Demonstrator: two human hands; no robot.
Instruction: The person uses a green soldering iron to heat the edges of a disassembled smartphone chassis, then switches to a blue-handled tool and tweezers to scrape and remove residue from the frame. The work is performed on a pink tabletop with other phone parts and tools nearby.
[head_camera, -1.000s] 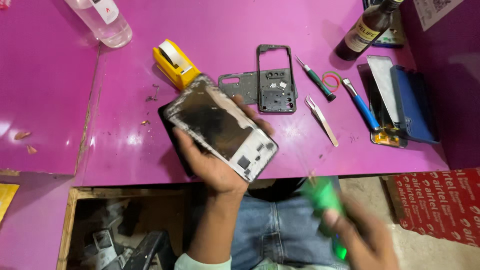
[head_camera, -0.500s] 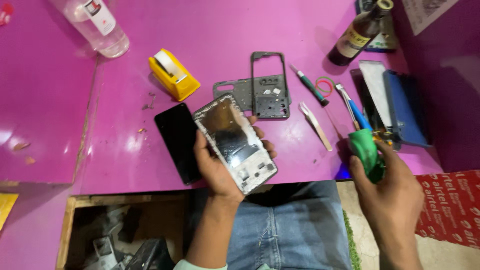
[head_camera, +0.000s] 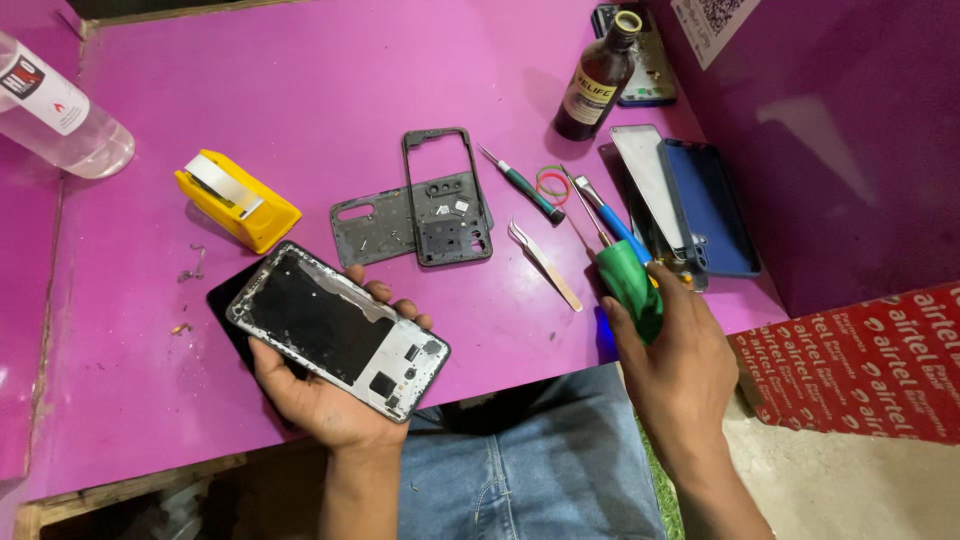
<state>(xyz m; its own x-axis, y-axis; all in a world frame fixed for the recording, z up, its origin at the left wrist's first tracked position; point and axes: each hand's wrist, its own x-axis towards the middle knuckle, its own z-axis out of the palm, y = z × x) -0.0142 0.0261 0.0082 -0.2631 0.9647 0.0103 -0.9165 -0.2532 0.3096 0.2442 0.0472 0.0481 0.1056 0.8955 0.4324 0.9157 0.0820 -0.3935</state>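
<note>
The left hand (head_camera: 325, 395) grips an opened phone frame (head_camera: 338, 328) near the table's front edge. The right hand (head_camera: 678, 360) clamps a green-handled tool (head_camera: 628, 282). Far right stands a brown bottle (head_camera: 598, 82) with a yellowish label; a red printed box (head_camera: 850, 365) sits near right.

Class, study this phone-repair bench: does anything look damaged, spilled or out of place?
Nothing is spilled. The opened phone in the left hand lies stripped, its insides bare. Small debris specks dot the pink table near the yellow tape dispenser. The right hand holds a green-handled tool.
</note>
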